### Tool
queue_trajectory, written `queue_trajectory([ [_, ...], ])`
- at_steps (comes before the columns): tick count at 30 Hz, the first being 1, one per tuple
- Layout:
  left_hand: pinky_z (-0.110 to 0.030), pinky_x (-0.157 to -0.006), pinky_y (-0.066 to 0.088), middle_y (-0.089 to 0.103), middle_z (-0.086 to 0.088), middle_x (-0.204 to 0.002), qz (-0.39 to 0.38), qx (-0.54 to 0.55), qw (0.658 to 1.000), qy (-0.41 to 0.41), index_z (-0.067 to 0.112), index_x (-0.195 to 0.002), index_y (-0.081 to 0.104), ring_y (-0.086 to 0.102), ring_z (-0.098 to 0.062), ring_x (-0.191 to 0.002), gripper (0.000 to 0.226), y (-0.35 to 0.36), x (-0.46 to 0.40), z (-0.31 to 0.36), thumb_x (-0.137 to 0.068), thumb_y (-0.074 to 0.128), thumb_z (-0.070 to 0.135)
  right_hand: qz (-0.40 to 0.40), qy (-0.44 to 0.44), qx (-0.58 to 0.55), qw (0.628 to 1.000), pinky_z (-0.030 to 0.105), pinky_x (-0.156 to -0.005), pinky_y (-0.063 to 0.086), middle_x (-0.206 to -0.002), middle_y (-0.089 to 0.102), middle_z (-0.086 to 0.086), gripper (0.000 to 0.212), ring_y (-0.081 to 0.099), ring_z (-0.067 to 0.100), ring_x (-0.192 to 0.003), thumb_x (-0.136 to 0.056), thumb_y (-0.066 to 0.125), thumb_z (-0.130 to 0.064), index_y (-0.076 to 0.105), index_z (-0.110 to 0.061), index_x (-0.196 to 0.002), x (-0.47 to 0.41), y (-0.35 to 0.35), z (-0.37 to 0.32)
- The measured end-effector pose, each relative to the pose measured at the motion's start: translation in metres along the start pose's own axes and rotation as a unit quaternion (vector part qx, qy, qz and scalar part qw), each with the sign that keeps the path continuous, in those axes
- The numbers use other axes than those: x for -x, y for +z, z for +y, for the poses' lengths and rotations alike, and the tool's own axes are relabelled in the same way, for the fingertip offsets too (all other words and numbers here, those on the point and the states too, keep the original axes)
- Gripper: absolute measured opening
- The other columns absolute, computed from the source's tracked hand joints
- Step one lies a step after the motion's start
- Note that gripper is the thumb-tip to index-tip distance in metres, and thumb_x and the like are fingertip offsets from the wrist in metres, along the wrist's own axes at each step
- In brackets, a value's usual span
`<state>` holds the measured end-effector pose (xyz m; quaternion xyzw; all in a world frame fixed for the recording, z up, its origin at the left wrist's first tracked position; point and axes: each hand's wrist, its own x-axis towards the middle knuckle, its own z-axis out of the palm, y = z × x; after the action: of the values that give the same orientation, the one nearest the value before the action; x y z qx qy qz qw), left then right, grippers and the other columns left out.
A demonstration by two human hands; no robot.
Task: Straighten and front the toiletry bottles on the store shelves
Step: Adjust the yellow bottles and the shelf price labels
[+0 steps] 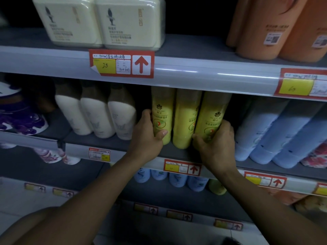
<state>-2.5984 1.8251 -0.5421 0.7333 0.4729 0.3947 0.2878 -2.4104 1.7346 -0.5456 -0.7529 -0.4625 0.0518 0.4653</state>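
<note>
While both hands are on the row of three yellow bottles, the step in hand is judged to be squaring up that group on the middle shelf.

Left hand: fingers curled behind the left yellow bottle, thumb across its front near the base. It grips this bottle.

Right hand: wrapped round the lower part of the right yellow bottle, fingers on its far side, thumb at the front. It grips this bottle. That bottle leans, its top tipped away from the left hand.

Middle yellow bottle: between the two hands, held by neither, touching or just beside its neighbours; which of the two cannot be told. Its label looks turned partly aside.

All three stand set back from the shelf's front edge, above a red price tag.

Beyond the left hand: white bottles, leaning. Beyond the right hand: pale blue bottles, also leaning.

Judgement, next move: stand the right bottle upright, draw the outer two toward the front edge, labels forward, then bring the middle one level. Grip low, pull evenly, or the middle bottle may tip.
</note>
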Motion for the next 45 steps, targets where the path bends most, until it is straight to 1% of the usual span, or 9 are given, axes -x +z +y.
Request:
queue_trajectory([
  [5,-0.048,-0.093,0.057,0.067,0.001,-0.116,0.002,-0.011,1.0,0.002,0.021,-0.12,0.046,0.067,-0.017,-0.107,0.044,0.0,0.002,0.004,-0.09,0.077,0.014,0.004,0.001,-0.008,1.0,0.041,-0.092,0.048,-0.119,0.053,0.009,0.062,0.054,0.028,-0.112,-0.076,0.089,-0.029,0.05,-0.011,-0.121,-0.001,-0.002,0.001],
  [9,-0.047,-0.092,0.056,0.067,0.0,-0.117,0.007,-0.023,1.0,0.006,0.019,-0.121,0.047,0.066,-0.019,-0.108,0.045,-0.001,0.002,0.007,-0.089,0.078,0.016,-0.016,0.001,-0.01,1.0,0.035,-0.09,0.045,-0.122,0.055,0.008,0.064,0.055,0.027,-0.113,-0.076,0.089,-0.029,0.047,-0.014,-0.123,0.0,-0.004,0.001],
  [15,-0.049,-0.093,0.057,0.067,0.001,-0.118,0.01,-0.026,1.0,0.008,0.022,-0.12,0.046,0.066,-0.02,-0.11,0.047,-0.004,0.003,0.009,-0.087,0.08,0.02,-0.035,0.005,-0.016,0.999,0.04,-0.092,0.05,-0.124,0.056,0.008,0.067,0.058,0.028,-0.115,-0.076,0.089,-0.03,0.042,-0.018,-0.123,0.001,-0.008,-0.002],
  [21,-0.05,-0.094,0.058,0.066,0.005,-0.123,0.001,-0.026,1.0,0.015,0.027,-0.124,0.046,0.067,-0.018,-0.114,0.053,-0.014,0.008,0.014,-0.083,0.08,0.029,-0.091,0.008,0.034,0.995,0.044,-0.094,0.05,-0.131,0.06,0.014,0.081,0.059,0.037,-0.122,-0.081,0.085,-0.033,0.036,-0.007,-0.141,0.006,-0.019,-0.004],
  [26,-0.04,-0.101,0.056,0.062,0.014,-0.123,0.013,-0.025,1.0,0.011,0.021,-0.139,0.048,0.062,-0.005,-0.113,0.062,-0.025,0.019,0.023,-0.086,0.082,0.019,-0.114,0.023,0.085,0.99,0.034,-0.075,0.042,-0.114,0.069,0.014,0.057,0.064,0.039,-0.107,-0.086,0.079,-0.041,0.048,-0.011,-0.122,0.012,-0.042,-0.003],
  [29,-0.033,-0.096,0.054,0.062,0.004,-0.127,0.041,-0.053,0.998,0.002,0.016,-0.147,0.046,0.059,-0.009,-0.113,0.072,-0.032,0.026,0.027,-0.086,0.083,0.019,-0.181,0.023,0.167,0.969,0.035,-0.073,0.044,-0.108,0.07,0.015,0.05,0.065,0.037,-0.102,-0.088,0.074,-0.049,0.053,-0.011,-0.113,0.009,-0.06,-0.007],
  [33,-0.031,-0.082,0.054,0.066,0.001,-0.113,0.081,-0.083,0.993,0.017,0.015,-0.133,0.057,0.064,-0.012,-0.095,0.056,-0.037,0.026,0.035,-0.083,0.083,0.017,-0.273,-0.03,0.2,0.941,0.033,-0.078,0.05,-0.096,0.069,0.001,0.037,0.066,0.023,-0.097,-0.093,0.069,-0.051,0.065,-0.016,-0.104,0.01,-0.079,-0.018],
  [38,-0.031,-0.071,0.053,0.067,0.007,-0.085,0.095,-0.121,0.987,0.037,0.023,-0.094,0.064,0.064,-0.006,-0.075,0.02,-0.032,0.028,0.049,-0.084,0.078,0.015,-0.177,-0.098,0.151,0.968,0.036,-0.069,0.052,-0.08,0.073,-0.002,0.02,0.069,0.018,-0.079,-0.089,0.072,-0.04,0.071,-0.02,-0.093,0.024,-0.088,0.014],
  [45,-0.031,-0.072,0.057,0.067,0.016,-0.079,0.069,-0.157,0.983,0.06,0.029,-0.087,0.065,0.064,-0.002,-0.074,0.016,-0.023,0.024,0.07,-0.087,0.074,0.017,-0.159,-0.189,0.054,0.967,0.036,-0.064,0.057,-0.079,0.071,-0.016,0.009,0.068,0.003,-0.074,-0.092,0.065,-0.033,0.071,-0.03,-0.086,0.025,-0.101,0.032],
])
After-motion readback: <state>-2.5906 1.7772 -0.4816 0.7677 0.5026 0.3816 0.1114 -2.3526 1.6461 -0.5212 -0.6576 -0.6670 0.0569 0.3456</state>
